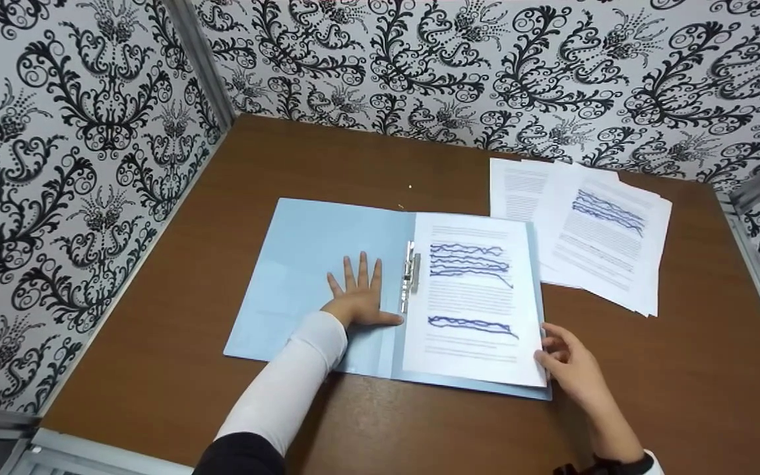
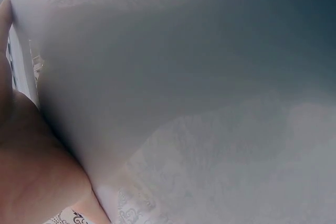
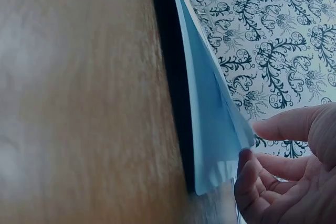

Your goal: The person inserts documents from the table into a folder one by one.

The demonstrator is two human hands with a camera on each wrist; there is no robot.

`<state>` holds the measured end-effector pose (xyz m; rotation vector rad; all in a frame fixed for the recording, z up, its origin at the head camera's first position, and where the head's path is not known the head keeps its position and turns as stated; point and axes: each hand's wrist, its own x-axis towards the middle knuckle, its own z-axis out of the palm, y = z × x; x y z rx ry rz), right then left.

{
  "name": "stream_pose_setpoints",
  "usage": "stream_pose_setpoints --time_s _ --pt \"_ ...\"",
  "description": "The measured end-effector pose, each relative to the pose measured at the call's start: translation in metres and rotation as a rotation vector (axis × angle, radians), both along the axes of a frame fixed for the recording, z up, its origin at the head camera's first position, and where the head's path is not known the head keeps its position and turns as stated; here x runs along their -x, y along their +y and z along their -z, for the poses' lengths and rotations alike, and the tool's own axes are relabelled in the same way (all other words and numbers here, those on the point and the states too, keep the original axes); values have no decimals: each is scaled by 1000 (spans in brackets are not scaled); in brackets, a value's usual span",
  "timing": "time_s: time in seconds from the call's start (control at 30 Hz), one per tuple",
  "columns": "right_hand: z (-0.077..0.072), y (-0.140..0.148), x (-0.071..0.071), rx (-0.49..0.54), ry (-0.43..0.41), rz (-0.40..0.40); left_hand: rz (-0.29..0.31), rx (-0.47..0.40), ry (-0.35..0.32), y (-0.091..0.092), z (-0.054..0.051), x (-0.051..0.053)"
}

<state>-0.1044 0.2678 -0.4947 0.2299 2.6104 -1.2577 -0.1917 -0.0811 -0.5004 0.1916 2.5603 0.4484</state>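
Observation:
A light blue folder (image 1: 314,224) lies opened out on the brown table. Its metal clip fastener (image 1: 409,277) runs along the inner fold. Printed paper (image 1: 472,303) with blue pen scribbles lies on the folder's right side. My left hand (image 1: 360,300) rests on the left cover, fingers spread and straight, thumb near the clip. My right hand (image 1: 571,363) pinches the paper's lower right edge between thumb and fingers. In the right wrist view, the paper's edge (image 3: 239,121) is raised off the cover beneath. How many sheets it holds, I cannot tell.
Several loose printed sheets (image 1: 601,237), the top one scribbled in blue, overlap at the folder's upper right. Patterned wall panels (image 1: 419,72) border the table (image 1: 175,316) at the back and sides. Small white specks (image 1: 410,187) lie behind the folder.

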Motion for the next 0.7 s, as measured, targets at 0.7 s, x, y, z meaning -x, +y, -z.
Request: stream_pose_setpoints --time_s 0.7 --pt "-33 78 77 -100 103 81 -13 27 -10 3 -1 1"
